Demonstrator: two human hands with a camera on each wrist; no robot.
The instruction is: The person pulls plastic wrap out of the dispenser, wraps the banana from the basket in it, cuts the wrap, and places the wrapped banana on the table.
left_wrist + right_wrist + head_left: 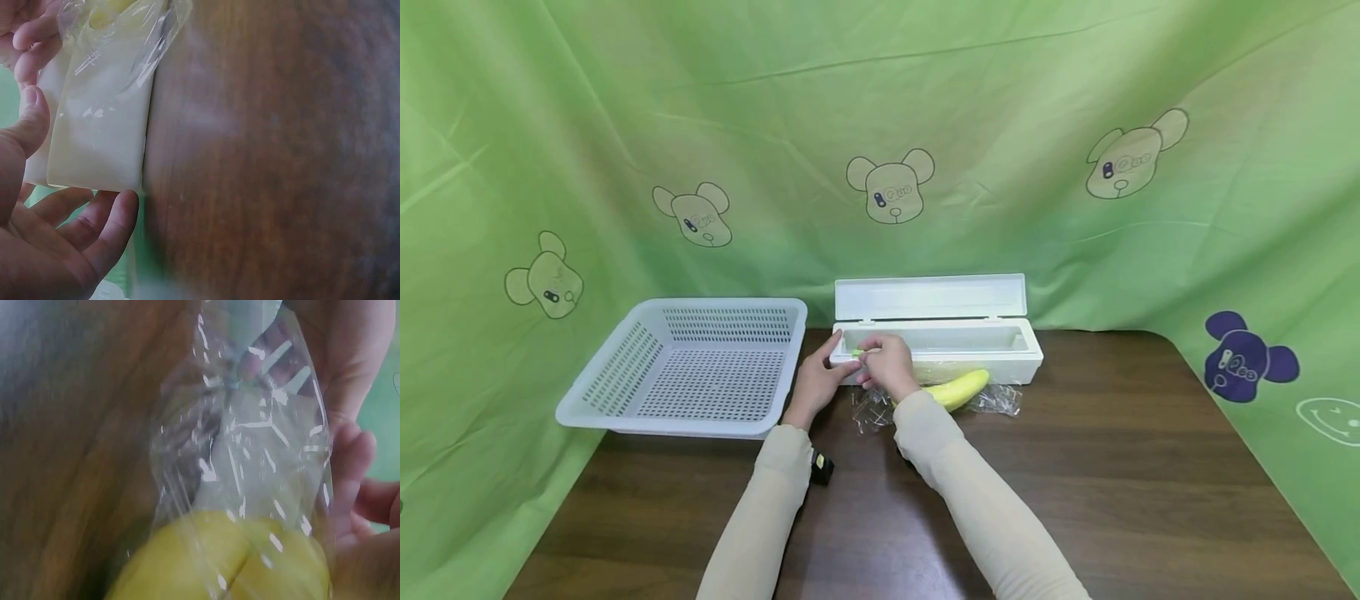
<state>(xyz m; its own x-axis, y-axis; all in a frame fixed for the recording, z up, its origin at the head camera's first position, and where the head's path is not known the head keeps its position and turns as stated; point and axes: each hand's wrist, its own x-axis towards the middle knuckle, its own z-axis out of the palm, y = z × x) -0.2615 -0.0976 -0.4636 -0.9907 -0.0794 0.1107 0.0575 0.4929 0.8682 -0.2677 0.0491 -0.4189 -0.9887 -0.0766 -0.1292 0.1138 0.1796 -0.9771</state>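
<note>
In the right hand (887, 364), a green tab (856, 353) is pinched; beside its fingers, a white box (1000, 368) is gripped by the left hand (815, 383); rightward, a banana (958, 390) is seen.

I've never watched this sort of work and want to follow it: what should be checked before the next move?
1. Lid up: ok, open at the box's back.
2. Box steadied: ok, left grip touches its left end.
3. Banana with film: ok, together in front of the box.
4. Right grip at green tab: ok; whether pinching, cannot tell.
5. Film cut free: cannot tell.
</note>
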